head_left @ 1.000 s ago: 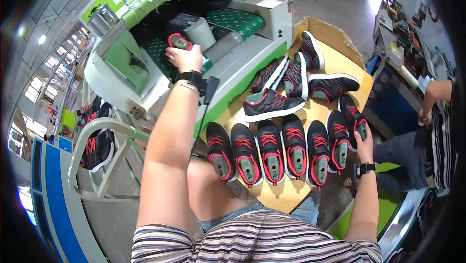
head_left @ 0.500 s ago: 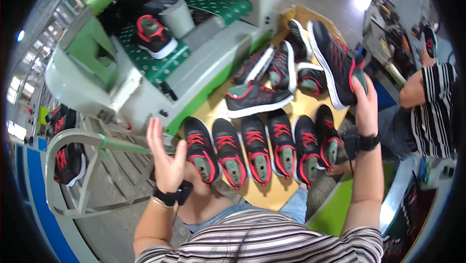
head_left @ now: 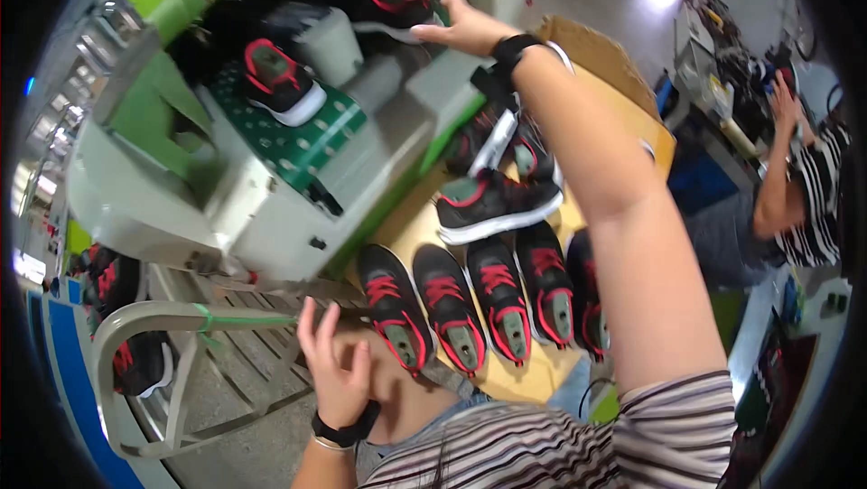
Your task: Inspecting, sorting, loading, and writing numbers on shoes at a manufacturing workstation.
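My right hand (head_left: 465, 30) reaches far forward over the machine's belt, its fingers apart and nothing in them. Just beside it, a black sneaker with red lining (head_left: 397, 3) sits on the far part of the belt. Another black-and-red sneaker (head_left: 278, 83) stands nearer on the green dotted belt (head_left: 316, 141). My left hand (head_left: 341, 390) hovers low over my knee with its fingers spread, next to a row of sneakers; the closest is a black one with red laces (head_left: 395, 308). Behind the row a sneaker (head_left: 497, 204) lies crosswise. My right arm hides part of the table's shoes.
The yellow table (head_left: 533, 381) with a cardboard edge (head_left: 605, 60) holds several sneakers. A grey metal rack (head_left: 149, 317) stands at the left, with more shoes behind it. At the right, a co-worker in a striped shirt (head_left: 813, 209) sits by a cluttered bench.
My right hand has swung left and forward from the table to the belt and released the sneaker it held, now resting there. My left hand has dropped lower.
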